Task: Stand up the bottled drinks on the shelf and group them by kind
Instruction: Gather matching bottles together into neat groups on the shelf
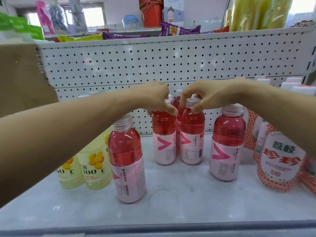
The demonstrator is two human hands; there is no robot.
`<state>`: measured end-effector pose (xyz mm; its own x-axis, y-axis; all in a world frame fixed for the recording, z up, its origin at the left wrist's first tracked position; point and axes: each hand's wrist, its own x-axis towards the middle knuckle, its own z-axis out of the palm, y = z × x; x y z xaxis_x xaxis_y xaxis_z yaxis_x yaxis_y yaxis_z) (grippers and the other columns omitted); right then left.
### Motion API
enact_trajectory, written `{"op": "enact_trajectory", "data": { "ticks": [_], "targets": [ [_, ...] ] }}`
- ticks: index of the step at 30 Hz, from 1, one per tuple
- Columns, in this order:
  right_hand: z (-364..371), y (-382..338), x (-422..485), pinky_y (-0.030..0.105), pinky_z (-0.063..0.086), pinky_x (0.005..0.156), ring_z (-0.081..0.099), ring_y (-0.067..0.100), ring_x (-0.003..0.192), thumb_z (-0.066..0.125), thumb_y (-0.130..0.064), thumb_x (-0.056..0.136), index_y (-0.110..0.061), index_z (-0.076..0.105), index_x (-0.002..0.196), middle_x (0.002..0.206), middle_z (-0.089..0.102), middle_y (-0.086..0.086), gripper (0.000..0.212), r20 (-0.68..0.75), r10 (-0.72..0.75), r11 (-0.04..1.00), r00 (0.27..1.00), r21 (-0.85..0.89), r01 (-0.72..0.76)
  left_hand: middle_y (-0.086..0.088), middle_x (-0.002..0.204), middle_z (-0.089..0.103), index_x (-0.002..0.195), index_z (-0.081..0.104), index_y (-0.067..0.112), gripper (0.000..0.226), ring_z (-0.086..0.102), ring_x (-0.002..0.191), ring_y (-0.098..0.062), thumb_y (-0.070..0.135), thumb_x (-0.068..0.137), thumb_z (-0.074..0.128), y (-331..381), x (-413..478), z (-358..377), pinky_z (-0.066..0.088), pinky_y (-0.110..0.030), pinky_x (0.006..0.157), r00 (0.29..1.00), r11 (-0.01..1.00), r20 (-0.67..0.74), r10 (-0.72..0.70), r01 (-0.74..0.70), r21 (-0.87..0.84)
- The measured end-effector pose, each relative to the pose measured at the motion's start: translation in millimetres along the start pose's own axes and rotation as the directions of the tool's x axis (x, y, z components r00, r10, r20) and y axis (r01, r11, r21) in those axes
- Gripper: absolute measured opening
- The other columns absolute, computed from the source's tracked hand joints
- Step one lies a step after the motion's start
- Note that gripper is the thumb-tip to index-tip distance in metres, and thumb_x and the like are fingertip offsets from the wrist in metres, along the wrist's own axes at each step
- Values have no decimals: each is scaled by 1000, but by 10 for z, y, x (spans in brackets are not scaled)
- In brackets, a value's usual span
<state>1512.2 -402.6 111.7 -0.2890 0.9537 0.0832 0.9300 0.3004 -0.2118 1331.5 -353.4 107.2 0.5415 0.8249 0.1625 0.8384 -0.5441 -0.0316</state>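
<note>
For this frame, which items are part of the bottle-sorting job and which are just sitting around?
Job: left hand, gripping the cap of the middle-left pink bottle; right hand, gripping the cap of the middle-right pink bottle; front-left pink bottle; far-right pink bottle; yellow bottles; orange-label bottles.
Lying about: snack packets, red cups, cardboard box.

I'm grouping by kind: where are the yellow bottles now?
In the head view, the yellow bottles stand upright at the left of the shelf, just left of the nearest pink bottle.
</note>
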Motion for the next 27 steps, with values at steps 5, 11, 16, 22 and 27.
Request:
{"op": "enact_trajectory", "data": {
  "ticks": [5,11,16,22,27],
  "targets": [
    [-6,-67,5,31,42,86,53,1,97,69,-10,85,-35,63,115,118,56,-11,39,13,9,1000,1000,12,-9,1,105,67,122,56,28,48,72,68,-14,52,84,72,-52,-8,-61,52,-28,68,996,994,86,39,-30,-103],
    [3,-60,13,34,54,76,68,16,79,74,-31,86,-26,59,117,113,62,1,34,-53,53,991,997,-118,-59,-1,119,60,129,58,31,43,69,70,-10,31,89,73,-121,-44,-72,54,-34,80,993,985,81,80,-66,-161],
    [6,-71,-40,38,50,88,61,19,98,74,-32,86,-30,59,125,121,55,-2,42,-70,74,987,995,-138,-83,-2,129,59,136,52,33,50,69,77,-12,38,90,70,-84,-65,-67,53,-35,82,995,996,78,56,-50,-77],
    [169,-62,-372,39,41,101,48,19,126,66,-49,88,-27,50,139,141,50,-1,58,-336,70,986,939,-121,-117,8,132,59,139,49,36,54,59,106,-11,51,90,64,-77,-559,-46,48,-36,94,985,986,-162,55,-79,-146],
    [667,51,-758,38,34,108,40,16,133,72,-40,87,-26,25,151,149,38,2,81,-655,245,934,715,358,7,12,125,57,140,45,34,61,58,105,-6,44,86,70,-156,-1143,419,48,-30,88,802,889,-563,-198,-94,-447]
  ]
}}
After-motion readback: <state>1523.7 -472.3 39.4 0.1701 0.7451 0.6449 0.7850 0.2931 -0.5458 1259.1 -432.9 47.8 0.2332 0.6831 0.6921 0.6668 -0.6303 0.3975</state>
